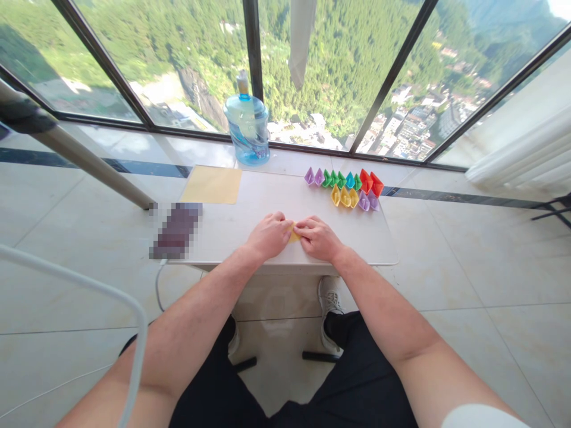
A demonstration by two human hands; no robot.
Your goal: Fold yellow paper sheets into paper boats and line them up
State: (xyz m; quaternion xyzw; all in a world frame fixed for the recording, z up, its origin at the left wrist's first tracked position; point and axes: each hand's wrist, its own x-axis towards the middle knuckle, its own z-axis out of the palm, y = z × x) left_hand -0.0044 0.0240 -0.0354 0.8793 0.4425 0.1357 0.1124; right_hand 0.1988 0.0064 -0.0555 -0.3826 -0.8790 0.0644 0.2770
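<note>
My left hand [269, 235] and my right hand [317, 236] meet at the front middle of a small white table [232, 229]. Between them lies a small yellow folded paper [294, 236], mostly hidden by the fingers. Both hands have their fingers curled and pressed down on it. Behind my right hand, several folded paper boats [345, 187] in purple, green, blue, red and yellow stand in two rows at the table's far right.
A stack of yellow paper sheets [212, 185] lies at the far left corner. A blurred dark object [177, 230] rests at the left edge. A large blue water bottle [247, 126] stands by the window behind the table. A white cable [111, 297] runs on the left.
</note>
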